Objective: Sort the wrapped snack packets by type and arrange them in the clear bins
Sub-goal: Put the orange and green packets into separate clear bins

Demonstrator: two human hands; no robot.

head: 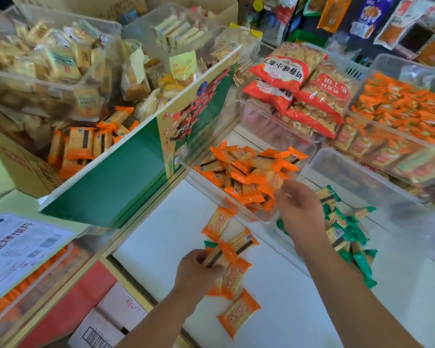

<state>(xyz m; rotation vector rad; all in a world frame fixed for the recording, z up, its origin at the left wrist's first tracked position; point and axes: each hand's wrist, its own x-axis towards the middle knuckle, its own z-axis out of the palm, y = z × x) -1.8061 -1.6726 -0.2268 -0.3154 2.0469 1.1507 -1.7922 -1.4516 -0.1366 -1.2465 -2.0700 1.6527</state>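
Orange packets (pixel 224 257) clamped in my left hand (pixel 199 270), just in front of clear bin (pixel 211 194). Right hand (pixel 299 209) at bin's near corner, fingers loose, apart, empty. Pass bunch over, lay flat on pile; keep green packets (pixel 347 237), right of bin, out

Red biscuit bag (pixel 279 71), upside-down "奶香味小布丁"
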